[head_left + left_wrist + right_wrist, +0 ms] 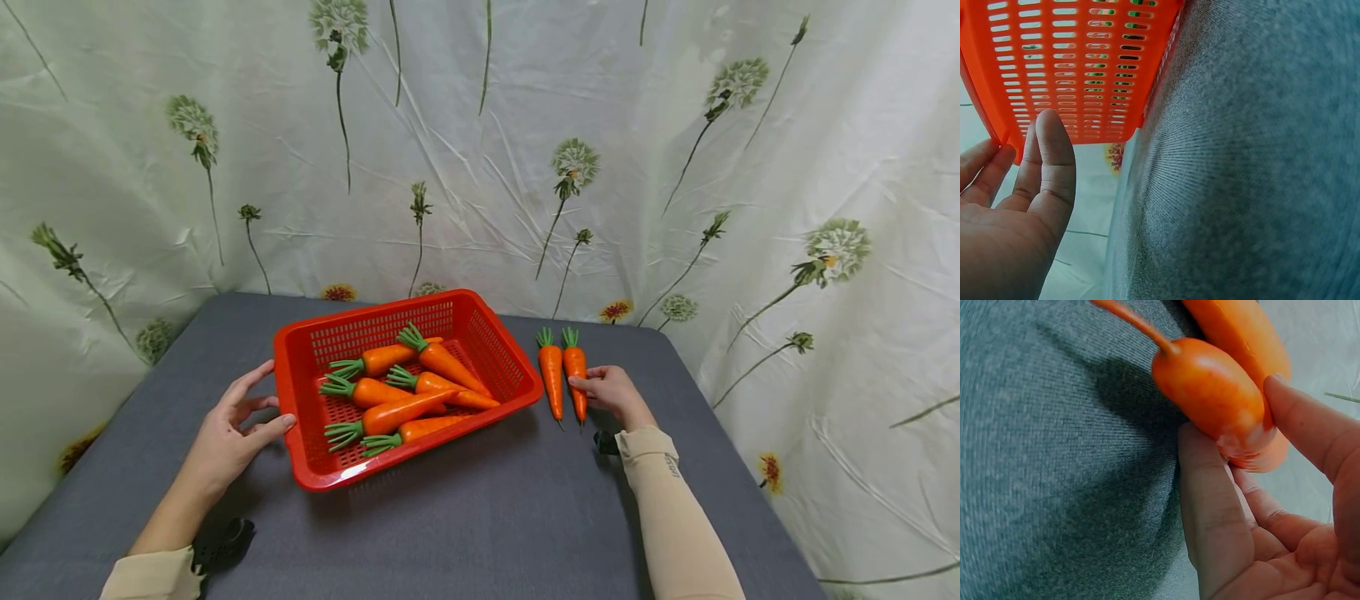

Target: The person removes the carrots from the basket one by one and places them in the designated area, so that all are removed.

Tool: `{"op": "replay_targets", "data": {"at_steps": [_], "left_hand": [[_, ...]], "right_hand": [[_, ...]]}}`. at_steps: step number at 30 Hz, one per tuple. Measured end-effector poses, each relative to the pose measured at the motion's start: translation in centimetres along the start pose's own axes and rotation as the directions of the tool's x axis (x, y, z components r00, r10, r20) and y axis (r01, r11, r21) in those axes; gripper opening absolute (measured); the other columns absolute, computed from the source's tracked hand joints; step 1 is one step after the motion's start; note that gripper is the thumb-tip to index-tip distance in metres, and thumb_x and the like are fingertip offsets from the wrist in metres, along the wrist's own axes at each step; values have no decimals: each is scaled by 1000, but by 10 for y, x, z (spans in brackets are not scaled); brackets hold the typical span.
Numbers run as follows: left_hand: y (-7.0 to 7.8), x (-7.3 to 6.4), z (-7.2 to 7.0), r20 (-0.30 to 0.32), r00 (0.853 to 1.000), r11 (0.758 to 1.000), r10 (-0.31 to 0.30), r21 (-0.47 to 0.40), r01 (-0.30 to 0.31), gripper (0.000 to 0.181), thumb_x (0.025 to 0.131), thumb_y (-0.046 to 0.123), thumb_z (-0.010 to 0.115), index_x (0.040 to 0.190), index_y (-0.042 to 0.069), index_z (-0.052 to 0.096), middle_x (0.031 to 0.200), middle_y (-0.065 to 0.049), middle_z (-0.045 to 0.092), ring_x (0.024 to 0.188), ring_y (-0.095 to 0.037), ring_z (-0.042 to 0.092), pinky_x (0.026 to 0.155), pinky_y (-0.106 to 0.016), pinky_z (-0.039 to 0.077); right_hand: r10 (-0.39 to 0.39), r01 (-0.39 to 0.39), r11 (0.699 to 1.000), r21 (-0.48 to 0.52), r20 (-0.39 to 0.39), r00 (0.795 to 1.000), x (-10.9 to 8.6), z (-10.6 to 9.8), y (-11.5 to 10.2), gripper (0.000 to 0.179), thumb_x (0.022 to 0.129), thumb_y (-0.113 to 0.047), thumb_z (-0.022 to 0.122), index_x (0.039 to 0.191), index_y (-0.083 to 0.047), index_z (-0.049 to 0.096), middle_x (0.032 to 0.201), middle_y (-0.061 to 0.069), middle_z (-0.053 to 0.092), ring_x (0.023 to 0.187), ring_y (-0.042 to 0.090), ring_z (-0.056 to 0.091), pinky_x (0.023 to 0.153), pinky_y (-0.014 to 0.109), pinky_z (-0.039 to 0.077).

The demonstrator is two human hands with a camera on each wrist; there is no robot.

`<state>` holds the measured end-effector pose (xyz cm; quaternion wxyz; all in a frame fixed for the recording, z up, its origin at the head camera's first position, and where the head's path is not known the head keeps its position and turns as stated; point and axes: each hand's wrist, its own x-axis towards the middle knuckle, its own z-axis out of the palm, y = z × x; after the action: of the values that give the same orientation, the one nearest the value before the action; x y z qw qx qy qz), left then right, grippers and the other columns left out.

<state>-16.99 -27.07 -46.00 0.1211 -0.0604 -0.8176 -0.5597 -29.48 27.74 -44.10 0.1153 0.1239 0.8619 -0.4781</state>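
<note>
My right hand (pixel 611 393) pinches the right one of two carrots that lie side by side on the table. In the right wrist view the thumb rests on the near side of this carrot (pixel 1216 394), with other fingers low against its opposite side. Close beside it is the second carrot (pixel 551 375), leaves pointing away from me. My left hand (pixel 228 433) is at the left end of a red plastic basket (pixel 528 379), thumb and fingertips touching its rim, fingers loosely extended. Inside the basket lie several carrots (pixel 442 362) with green tops mostly to the left.
A dark grey cloth covers the table (pixel 465 533). Behind it hangs a pale curtain (pixel 480 167) printed with dandelions. Dark wrist devices sit below each hand, near the beige sleeves (pixel 667 500).
</note>
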Motion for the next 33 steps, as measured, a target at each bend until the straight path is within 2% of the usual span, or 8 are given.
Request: {"op": "replay_targets", "data": {"at_steps": [8, 15, 20, 27, 33], "left_hand": [[1, -1, 0, -2, 1000, 1000, -1, 7, 1, 80, 92, 12, 73, 159, 18, 30, 152, 1, 35, 104, 8, 53, 74, -12, 51], [1, -1, 0, -2, 1000, 1000, 10, -4, -10, 80, 91, 11, 73, 159, 17, 30, 153, 2, 35, 104, 8, 53, 74, -12, 52], [1, -1, 0, 1, 1000, 1000, 6, -5, -6, 80, 92, 12, 73, 159, 17, 30, 152, 1, 35, 104, 8, 53, 74, -12, 52], [0, -4, 0, -5, 1000, 1000, -9, 5, 9, 80, 92, 13, 73, 159, 17, 30, 152, -1, 35, 104, 8, 53, 74, -12, 52], [0, -2, 1, -5, 1000, 1000, 0, 3, 0, 80, 92, 13, 73, 159, 17, 30, 152, -2, 35, 104, 8, 53, 74, -12, 52]], "right_hand": [[-3, 2, 997, -77, -17, 1000, 0, 0, -4, 50, 93, -25, 73, 125, 10, 56, 111, 17, 62, 80, 13, 63, 75, 29, 58], [14, -13, 988, -155, 5, 1000, -2, 1, -2, 57, 94, -30, 71, 129, 10, 52, 118, 22, 59, 90, 22, 64, 85, 37, 58], [-2, 4, 989, -150, 15, 1000, -2, 1, -2, 61, 94, -30, 71, 131, 12, 47, 120, 25, 57, 91, 24, 65, 88, 40, 58], [-7, 12, 991, -131, 39, 999, -2, 1, -3, 66, 94, -31, 71, 135, 13, 44, 119, 25, 58, 85, 17, 65, 82, 37, 59], [11, -6, 994, -110, 51, 999, -2, -2, -3, 66, 94, -31, 70, 136, 13, 43, 117, 22, 58, 86, 17, 64, 89, 41, 58]]}}
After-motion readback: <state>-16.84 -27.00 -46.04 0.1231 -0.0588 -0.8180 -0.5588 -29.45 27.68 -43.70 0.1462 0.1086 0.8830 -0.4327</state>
